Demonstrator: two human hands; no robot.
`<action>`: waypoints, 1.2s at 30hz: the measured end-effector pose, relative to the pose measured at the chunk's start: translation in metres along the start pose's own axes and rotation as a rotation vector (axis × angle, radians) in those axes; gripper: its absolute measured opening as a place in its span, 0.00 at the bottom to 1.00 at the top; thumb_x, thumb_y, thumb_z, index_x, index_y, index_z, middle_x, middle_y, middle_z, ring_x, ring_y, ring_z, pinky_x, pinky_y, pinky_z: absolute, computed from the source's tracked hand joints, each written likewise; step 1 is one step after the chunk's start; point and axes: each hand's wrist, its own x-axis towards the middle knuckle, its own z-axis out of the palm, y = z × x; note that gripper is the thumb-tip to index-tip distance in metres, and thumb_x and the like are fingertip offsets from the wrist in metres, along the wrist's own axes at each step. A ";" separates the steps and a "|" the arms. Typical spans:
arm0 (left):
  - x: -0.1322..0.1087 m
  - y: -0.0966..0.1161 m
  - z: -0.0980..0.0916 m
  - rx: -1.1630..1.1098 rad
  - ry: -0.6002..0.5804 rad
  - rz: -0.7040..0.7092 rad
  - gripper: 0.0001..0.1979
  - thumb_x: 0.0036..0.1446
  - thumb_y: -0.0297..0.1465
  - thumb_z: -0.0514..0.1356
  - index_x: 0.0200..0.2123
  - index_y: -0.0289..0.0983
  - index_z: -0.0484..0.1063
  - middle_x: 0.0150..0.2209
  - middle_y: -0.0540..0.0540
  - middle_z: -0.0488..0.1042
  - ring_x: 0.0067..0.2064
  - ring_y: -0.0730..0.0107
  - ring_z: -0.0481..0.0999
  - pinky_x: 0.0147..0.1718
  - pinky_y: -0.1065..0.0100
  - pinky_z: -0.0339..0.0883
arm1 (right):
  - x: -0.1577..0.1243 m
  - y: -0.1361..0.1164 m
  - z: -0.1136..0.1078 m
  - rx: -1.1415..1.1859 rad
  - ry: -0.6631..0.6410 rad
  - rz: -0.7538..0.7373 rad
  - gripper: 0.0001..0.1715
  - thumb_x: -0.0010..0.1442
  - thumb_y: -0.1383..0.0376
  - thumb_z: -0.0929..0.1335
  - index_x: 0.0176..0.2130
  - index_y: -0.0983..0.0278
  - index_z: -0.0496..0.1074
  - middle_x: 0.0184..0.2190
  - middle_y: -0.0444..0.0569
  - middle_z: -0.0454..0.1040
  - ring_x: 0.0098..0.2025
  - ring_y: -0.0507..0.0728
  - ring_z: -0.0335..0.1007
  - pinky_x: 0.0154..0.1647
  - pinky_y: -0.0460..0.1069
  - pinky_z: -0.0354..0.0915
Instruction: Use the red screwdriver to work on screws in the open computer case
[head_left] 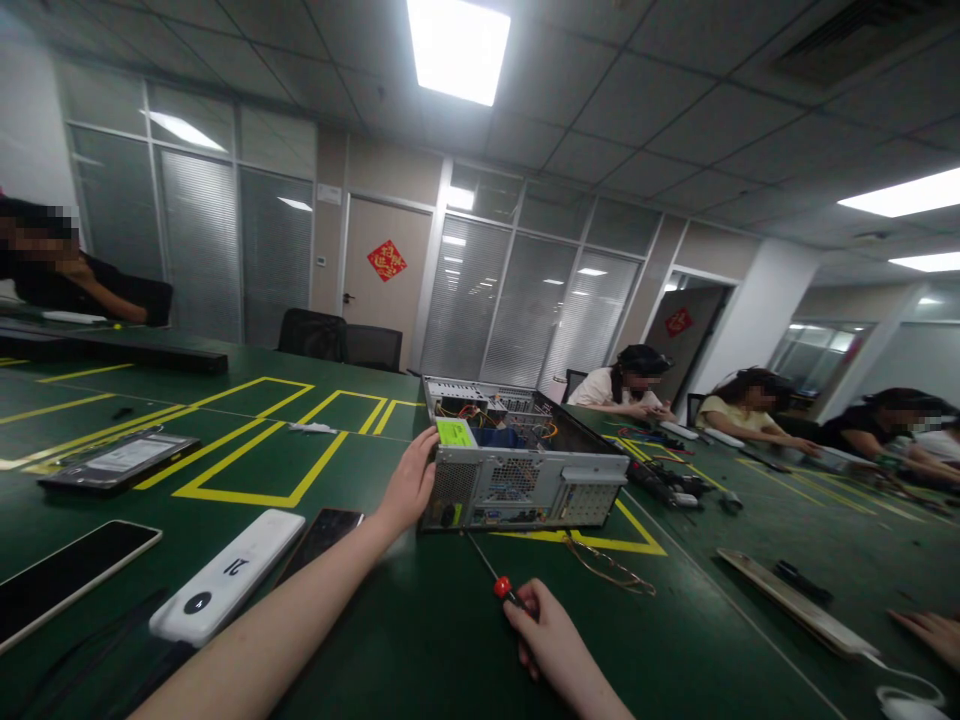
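An uncovered computer case (551,490) lies on its side on the green table, its metal back panel turned toward me. Wires and a power supply with a yellow-green label (454,432) show through its top. My left hand (411,482) grips the case at its left corner, fingertips beside the label. In my closed right hand (546,632) is a screwdriver (504,590) with a red and black handle. Its thin shaft points up and left to the lower edge of the back panel; whether the tip touches a screw is too small to tell.
On the left lie a hard drive (124,458), a phone (75,575), a white device marked 21 (229,575) and a dark phone (319,540). Loose wires (611,565) sit right of the case. A power strip (795,600) and co-workers (622,385) are farther right.
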 end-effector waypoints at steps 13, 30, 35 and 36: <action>0.000 -0.002 0.001 0.004 0.017 0.030 0.21 0.63 0.31 0.43 0.59 0.38 0.51 0.61 0.40 0.55 0.63 0.64 0.54 0.60 0.54 0.52 | -0.004 -0.008 0.008 1.090 -0.360 0.580 0.11 0.59 0.62 0.63 0.35 0.69 0.67 0.25 0.48 0.70 0.22 0.46 0.66 0.19 0.37 0.61; 0.000 -0.003 0.001 -0.005 0.003 0.006 0.21 0.63 0.31 0.43 0.60 0.39 0.51 0.61 0.40 0.54 0.63 0.63 0.53 0.60 0.53 0.51 | -0.007 -0.009 0.006 0.802 -0.311 0.454 0.13 0.55 0.63 0.69 0.40 0.66 0.67 0.23 0.46 0.70 0.21 0.48 0.67 0.16 0.38 0.60; -0.001 -0.004 0.001 -0.001 0.009 0.014 0.21 0.63 0.31 0.43 0.60 0.38 0.50 0.61 0.40 0.54 0.63 0.63 0.53 0.60 0.53 0.51 | -0.010 -0.013 0.008 0.885 -0.174 0.448 0.13 0.56 0.63 0.68 0.36 0.72 0.66 0.23 0.50 0.71 0.19 0.46 0.65 0.13 0.35 0.57; -0.001 -0.004 0.001 0.002 0.013 0.018 0.21 0.63 0.31 0.43 0.60 0.38 0.50 0.61 0.40 0.55 0.63 0.63 0.53 0.60 0.53 0.51 | -0.010 -0.014 0.008 0.894 -0.187 0.472 0.13 0.56 0.64 0.68 0.37 0.73 0.67 0.22 0.50 0.71 0.19 0.46 0.65 0.13 0.36 0.58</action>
